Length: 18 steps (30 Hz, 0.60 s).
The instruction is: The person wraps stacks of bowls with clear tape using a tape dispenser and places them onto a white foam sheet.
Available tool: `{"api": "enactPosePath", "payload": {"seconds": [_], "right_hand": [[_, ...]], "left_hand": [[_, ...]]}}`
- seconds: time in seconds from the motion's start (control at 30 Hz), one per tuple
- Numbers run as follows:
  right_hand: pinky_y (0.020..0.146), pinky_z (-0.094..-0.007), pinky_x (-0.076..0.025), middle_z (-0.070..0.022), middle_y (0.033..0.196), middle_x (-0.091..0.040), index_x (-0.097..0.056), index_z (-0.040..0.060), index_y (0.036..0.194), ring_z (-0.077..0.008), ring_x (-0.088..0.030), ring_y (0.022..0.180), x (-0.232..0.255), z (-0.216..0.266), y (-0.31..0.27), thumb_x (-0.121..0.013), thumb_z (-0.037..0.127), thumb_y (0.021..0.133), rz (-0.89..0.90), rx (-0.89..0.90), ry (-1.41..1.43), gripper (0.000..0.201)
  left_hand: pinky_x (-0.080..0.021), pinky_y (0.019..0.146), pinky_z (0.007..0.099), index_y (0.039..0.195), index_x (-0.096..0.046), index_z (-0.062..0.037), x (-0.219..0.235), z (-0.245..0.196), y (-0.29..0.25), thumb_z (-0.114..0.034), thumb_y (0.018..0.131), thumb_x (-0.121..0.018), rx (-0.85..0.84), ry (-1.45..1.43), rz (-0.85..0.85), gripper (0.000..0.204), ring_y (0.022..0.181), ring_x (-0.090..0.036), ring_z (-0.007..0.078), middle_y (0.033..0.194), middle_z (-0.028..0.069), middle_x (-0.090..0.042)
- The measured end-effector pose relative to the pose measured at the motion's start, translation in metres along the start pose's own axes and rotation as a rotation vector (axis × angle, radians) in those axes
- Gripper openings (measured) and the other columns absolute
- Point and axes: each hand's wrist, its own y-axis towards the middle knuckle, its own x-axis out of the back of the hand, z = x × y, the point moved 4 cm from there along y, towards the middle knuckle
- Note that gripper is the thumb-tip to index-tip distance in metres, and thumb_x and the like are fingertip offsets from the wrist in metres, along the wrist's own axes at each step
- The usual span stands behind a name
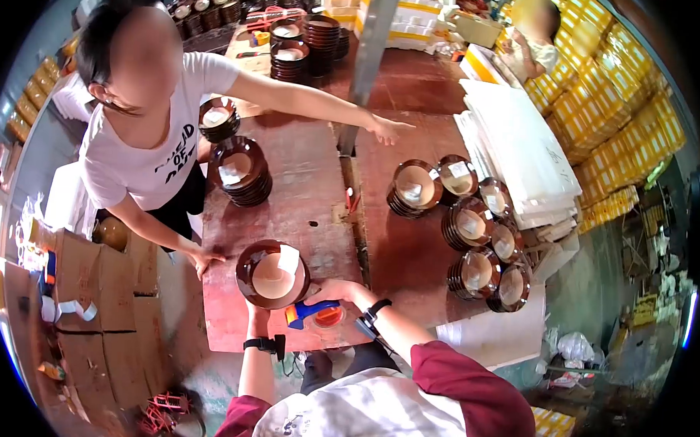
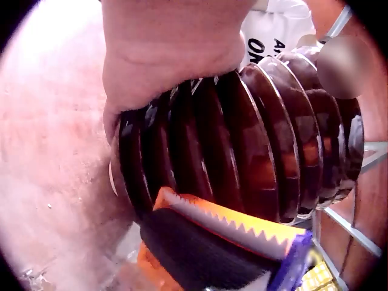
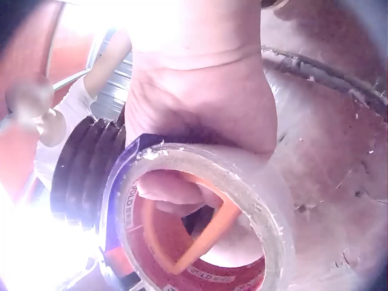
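Note:
A stack of dark brown bowls (image 1: 247, 280) with a white label on the top one is at the table's near edge. My left hand (image 1: 258, 317) grips its near side; in the left wrist view the hand (image 2: 176, 54) lies against the glossy bowl sides (image 2: 212, 139). My right hand (image 1: 336, 291) is at the stack's right side, fingers curled about a blue and orange tape dispenser (image 1: 304, 312). The dispenser's serrated edge (image 2: 242, 230) is close to the bowls. Through the tape roll (image 3: 276, 224), some fingers (image 3: 170, 188) of my right hand (image 3: 200, 103) show.
Across the table (image 1: 290, 159), a person in a white shirt (image 1: 148, 146) points right with one hand, the other at the table edge. Labelled bowl stacks (image 1: 469, 223) stand right, others (image 1: 247, 180) back left. White foam sheets (image 1: 514, 151) lie beyond. Another person (image 1: 529, 51) is at the far right.

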Motion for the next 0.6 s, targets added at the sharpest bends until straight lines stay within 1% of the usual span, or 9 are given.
{"api": "enactPosePath", "payload": {"seconds": [0.03,0.13,0.17,0.27,0.3,0.37,0.47,0.5,0.6], "right_hand": [[0.093,-0.0316,-0.05,-0.0133,0.125,-0.066,-0.056,-0.0044,0.138,-0.0181,-0.062,0.109,0.0,-0.009,0.005,-0.082,0.049,0.08,0.024,-0.025,-0.033,0.083],[0.102,-0.0328,-0.047,-0.0168,0.142,-0.056,-0.041,-0.0063,0.148,-0.0216,-0.057,0.123,-0.006,-0.022,-0.003,-0.08,0.048,0.084,-0.015,0.197,0.022,0.092],[0.107,-0.034,-0.045,-0.0196,0.151,-0.046,-0.031,-0.004,0.154,-0.0237,-0.049,0.134,-0.011,-0.029,-0.007,-0.078,0.046,0.086,0.031,0.21,0.04,0.096],[0.098,-0.0334,-0.049,-0.0188,0.132,-0.061,-0.037,0.0001,0.153,-0.0208,-0.059,0.116,-0.014,-0.077,-0.003,-0.078,0.04,0.088,-0.155,0.281,-0.148,0.086],[0.091,-0.0322,-0.052,-0.017,0.122,-0.065,-0.041,0.0023,0.151,-0.017,-0.061,0.107,-0.023,-0.067,-0.041,-0.079,0.038,0.088,-0.133,0.237,-0.022,0.082],[0.089,-0.0323,-0.053,-0.0153,0.122,-0.064,-0.046,0.0059,0.147,-0.0175,-0.062,0.108,-0.026,-0.093,-0.067,-0.08,0.035,0.088,-0.17,0.284,0.108,0.074],[0.091,-0.0334,-0.053,-0.0136,0.123,-0.063,-0.051,0.0076,0.143,-0.0195,-0.062,0.11,-0.026,-0.115,-0.121,-0.08,0.032,0.089,-0.318,0.268,0.36,0.066],[0.095,-0.0339,-0.052,-0.0126,0.123,-0.064,-0.054,0.0071,0.14,-0.0189,-0.062,0.111,-0.026,-0.118,-0.137,-0.079,0.032,0.089,-0.396,0.28,0.365,0.063],[0.096,-0.0333,-0.052,-0.0088,0.121,-0.066,-0.056,0.0048,0.135,-0.0172,-0.063,0.11,-0.024,-0.13,-0.17,-0.078,0.029,0.091,-0.525,0.344,0.462,0.055]], "left_hand": [[-0.045,0.106,0.0372,0.145,-0.049,-0.0113,0.001,-0.002,-0.002,-0.043,0.107,-0.042,0.003,0.007,0.008,0.05,0.129,-0.054,0.0196,0.145,0.0038,-0.054],[-0.044,0.107,0.0372,0.145,-0.049,-0.0113,0.002,-0.006,-0.013,-0.043,0.107,-0.042,0.021,0.043,0.022,0.051,0.129,-0.053,0.0197,0.146,0.0038,-0.054],[-0.044,0.107,0.0372,0.146,-0.049,-0.0113,0.005,-0.008,-0.018,-0.043,0.107,-0.042,0.038,0.06,0.025,0.051,0.13,-0.053,0.0197,0.146,0.0038,-0.054],[-0.044,0.106,0.0429,0.15,-0.043,-0.0135,0.006,-0.02,-0.048,-0.046,0.105,-0.044,0.118,0.125,0.003,0.056,0.132,-0.052,0.0248,0.15,0.0051,-0.05],[-0.044,0.106,0.0448,0.151,-0.042,-0.0146,0.012,-0.021,-0.055,-0.047,0.104,-0.044,0.116,0.146,-0.005,0.057,0.132,-0.052,0.0267,0.151,0.0055,-0.049],[-0.045,0.102,0.0495,0.152,-0.041,-0.0191,0.021,-0.025,-0.079,-0.047,0.103,-0.046,0.1,0.126,0.017,0.057,0.129,-0.054,0.0332,0.154,0.0061,-0.046],[-0.046,0.101,0.0484,0.151,-0.042,-0.0178,0.029,-0.033,-0.114,-0.043,0.103,-0.047,0.174,0.257,0.046,0.054,0.126,-0.057,0.0341,0.153,0.0077,-0.047],[-0.05,0.096,0.0467,0.145,-0.049,-0.0139,0.031,-0.034,-0.125,-0.037,0.104,-0.047,0.186,0.282,0.005,0.046,0.117,-0.063,0.0336,0.146,0.0096,-0.055],[-0.054,0.087,0.0444,0.135,-0.057,-0.0102,0.049,-0.02,-0.145,-0.03,0.105,-0.044,0.294,0.395,-0.078,0.038,0.109,-0.068,0.0325,0.136,0.0107,-0.063]]}}
